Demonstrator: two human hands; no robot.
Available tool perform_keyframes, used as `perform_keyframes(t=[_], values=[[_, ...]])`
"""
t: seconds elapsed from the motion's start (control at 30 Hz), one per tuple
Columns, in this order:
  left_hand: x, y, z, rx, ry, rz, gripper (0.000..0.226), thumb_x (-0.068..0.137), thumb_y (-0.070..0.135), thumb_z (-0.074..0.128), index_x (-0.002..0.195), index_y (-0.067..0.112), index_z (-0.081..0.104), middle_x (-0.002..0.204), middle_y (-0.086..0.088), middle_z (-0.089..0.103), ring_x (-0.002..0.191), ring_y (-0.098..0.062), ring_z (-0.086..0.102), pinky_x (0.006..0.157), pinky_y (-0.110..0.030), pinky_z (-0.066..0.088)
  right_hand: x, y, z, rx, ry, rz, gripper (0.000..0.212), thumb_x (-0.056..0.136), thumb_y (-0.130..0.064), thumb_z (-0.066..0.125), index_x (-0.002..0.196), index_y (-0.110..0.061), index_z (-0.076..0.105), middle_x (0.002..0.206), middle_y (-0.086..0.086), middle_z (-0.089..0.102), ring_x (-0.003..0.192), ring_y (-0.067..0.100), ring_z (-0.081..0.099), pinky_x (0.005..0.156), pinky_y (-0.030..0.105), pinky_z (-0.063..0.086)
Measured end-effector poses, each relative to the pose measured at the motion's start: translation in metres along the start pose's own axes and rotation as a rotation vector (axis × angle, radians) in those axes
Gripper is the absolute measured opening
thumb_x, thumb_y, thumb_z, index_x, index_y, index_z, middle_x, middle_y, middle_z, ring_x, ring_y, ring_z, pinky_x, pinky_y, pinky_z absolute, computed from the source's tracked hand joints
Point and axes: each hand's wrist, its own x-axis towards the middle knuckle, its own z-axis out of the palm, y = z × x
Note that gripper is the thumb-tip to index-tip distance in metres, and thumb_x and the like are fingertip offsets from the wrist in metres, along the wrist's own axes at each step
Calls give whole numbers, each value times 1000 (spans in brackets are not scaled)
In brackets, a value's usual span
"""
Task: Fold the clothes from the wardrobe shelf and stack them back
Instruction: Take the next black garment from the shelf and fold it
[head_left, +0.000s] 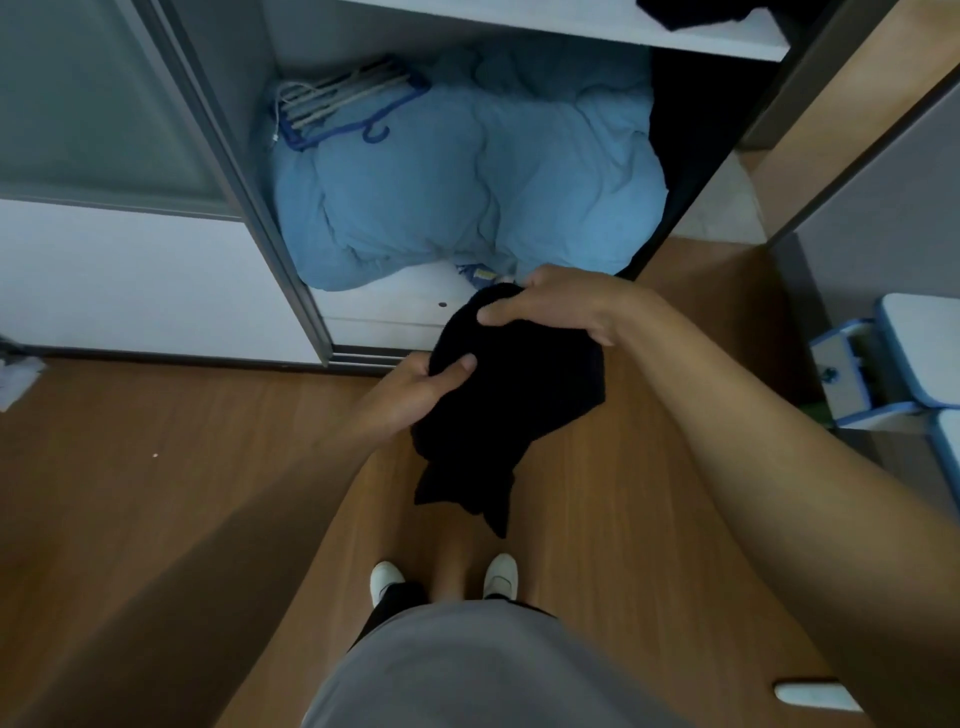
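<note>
A black garment (514, 395) hangs bunched in the air in front of the open wardrobe, its loose ends dangling toward my feet. My left hand (421, 387) grips its lower left side with the thumb on top. My right hand (561, 306) pinches its upper edge from above. The white wardrobe shelf (597, 26) runs across the top of the view, and another dark garment (691, 13) lies on it at the far right.
A light blue quilt (467, 176) fills the wardrobe's bottom compartment, with a bundle of hangers (343, 98) on its left. The sliding door (104, 104) stands at the left. A blue-and-white stool (883, 358) sits at the right on the wooden floor (182, 441).
</note>
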Motion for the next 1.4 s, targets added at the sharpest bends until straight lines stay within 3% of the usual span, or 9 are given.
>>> perform_keyframes(t=[0.1, 0.23, 0.43, 0.5, 0.67, 0.87, 1.0, 1.2, 1.4], values=[[1, 3, -11, -7, 133, 22, 61, 90, 55, 60, 92, -4, 73, 86, -12, 76, 79, -25, 73, 68, -27, 51, -7, 14, -1, -284, -171, 93, 95, 64, -69, 80, 138, -16, 54, 126, 0, 61, 109, 17, 61, 98, 34, 53], [8, 3, -22, -8, 244, 14, 63, 96, 51, 58, 94, -11, 69, 89, -18, 73, 81, -31, 69, 73, -33, 46, -5, 34, -1, -567, -188, 119, 56, 79, -42, 78, 122, -11, 61, 104, -1, 61, 91, 16, 59, 81, 30, 55], [10, 3, -42, 36, 268, -58, 67, 84, 71, 57, 95, 7, 75, 90, -11, 77, 85, -28, 75, 86, -38, 55, -8, 48, -12, 97, -20, 94, 29, 72, -21, 70, 99, -10, 70, 91, 6, 70, 75, 15, 66, 62, 23, 51], [10, 2, -46, 93, 231, -68, 64, 82, 75, 56, 88, 14, 76, 85, -5, 78, 81, -21, 75, 79, -34, 57, -7, 45, -14, 238, -2, 48, 27, 70, -18, 71, 95, -9, 71, 94, 11, 73, 80, 20, 70, 71, 29, 56], [6, 6, -46, 248, 119, -101, 47, 86, 67, 59, 78, 24, 73, 73, 8, 76, 75, -14, 74, 61, -21, 50, -10, 28, -11, 409, 61, 23, 3, 76, -10, 68, 76, -10, 65, 70, 5, 65, 59, 14, 63, 50, 21, 47], [2, 29, -33, -196, 65, -58, 38, 94, 49, 63, 105, 15, 76, 109, -10, 76, 100, -21, 73, 76, -24, 57, 0, 25, -18, 1208, 170, -74, 19, 97, -30, 59, 94, -12, 65, 75, 1, 71, 73, 15, 68, 66, 26, 58], [2, 53, -25, -446, 69, -8, 33, 97, 44, 59, 95, 20, 81, 111, -9, 76, 104, -22, 72, 80, -27, 58, 16, 64, 22, 975, 135, 83, 69, 96, -67, 39, 137, -13, 55, 128, 9, 67, 121, 23, 61, 113, 44, 37], [1, 68, -19, -635, 39, -48, 47, 97, 52, 54, 123, 15, 68, 123, -9, 71, 115, -23, 68, 84, -31, 59, 28, 93, 80, 1048, -231, 152, 78, 77, -84, 52, 134, -32, 62, 133, 0, 65, 121, 23, 61, 95, 42, 46], [1, 78, -25, -596, 213, -131, 49, 95, 50, 61, 124, 11, 65, 117, -12, 73, 104, -25, 72, 79, -34, 61, 23, 95, 80, 1118, -60, -144, 28, 86, -31, 78, 109, -14, 76, 114, 12, 74, 106, 26, 71, 80, 25, 57]])
